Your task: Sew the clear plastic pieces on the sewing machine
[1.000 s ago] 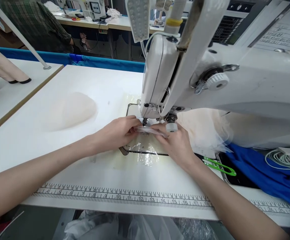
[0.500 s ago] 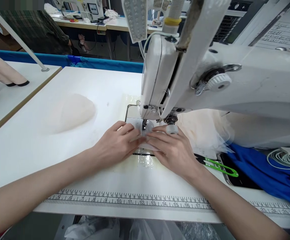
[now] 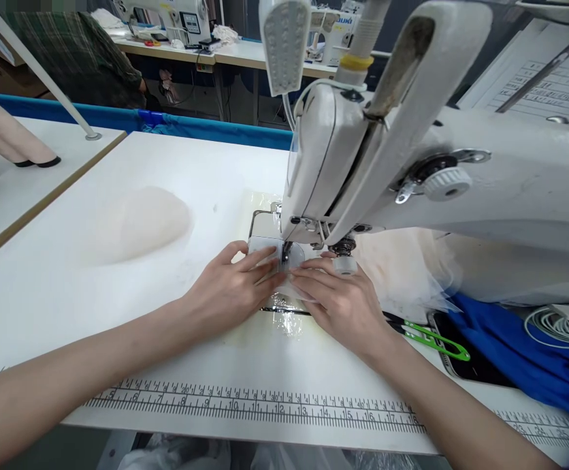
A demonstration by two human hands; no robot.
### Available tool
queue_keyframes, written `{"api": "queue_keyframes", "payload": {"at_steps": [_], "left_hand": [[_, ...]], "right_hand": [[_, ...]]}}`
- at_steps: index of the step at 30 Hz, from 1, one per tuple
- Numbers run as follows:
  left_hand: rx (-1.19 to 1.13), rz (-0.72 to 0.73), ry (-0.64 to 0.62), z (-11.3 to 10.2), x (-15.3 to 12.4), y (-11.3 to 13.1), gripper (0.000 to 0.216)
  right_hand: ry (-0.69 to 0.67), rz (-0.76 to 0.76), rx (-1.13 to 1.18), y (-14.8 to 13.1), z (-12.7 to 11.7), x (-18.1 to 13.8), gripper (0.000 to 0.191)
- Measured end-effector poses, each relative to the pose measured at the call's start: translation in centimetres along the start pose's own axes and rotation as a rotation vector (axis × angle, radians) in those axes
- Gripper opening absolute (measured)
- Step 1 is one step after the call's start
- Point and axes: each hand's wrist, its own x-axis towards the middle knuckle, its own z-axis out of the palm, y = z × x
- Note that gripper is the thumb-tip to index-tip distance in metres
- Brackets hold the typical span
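A white industrial sewing machine stands over the white table. Under its needle lies a small pale, thin piece of fabric on the metal plate. My left hand rests flat on the left of this piece with fingers stretched toward the needle. My right hand lies flat on its right side, fingers extended, fingertips meeting the left hand's just in front of the needle. Both hands press the piece down.
A cream foam cup shape lies on the table at left. Green thread snips, a dark phone, blue cloth and pale tulle sit at right. A printed ruler runs along the front edge. A person sits behind.
My hands went from pinching the piece at the needle to lying flat on it, fingers stretched out. The view shifted slightly downward.
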Motion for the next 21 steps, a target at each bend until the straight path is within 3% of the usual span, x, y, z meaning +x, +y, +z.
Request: {"api": "queue_keyframes", "payload": {"at_steps": [21], "left_hand": [[-0.075, -0.029, 0.026, 0.55, -0.25, -0.26, 0.027]], "right_hand": [[0.006, -0.058, -0.097, 0.28, -0.11, 0.34, 0.02]]}}
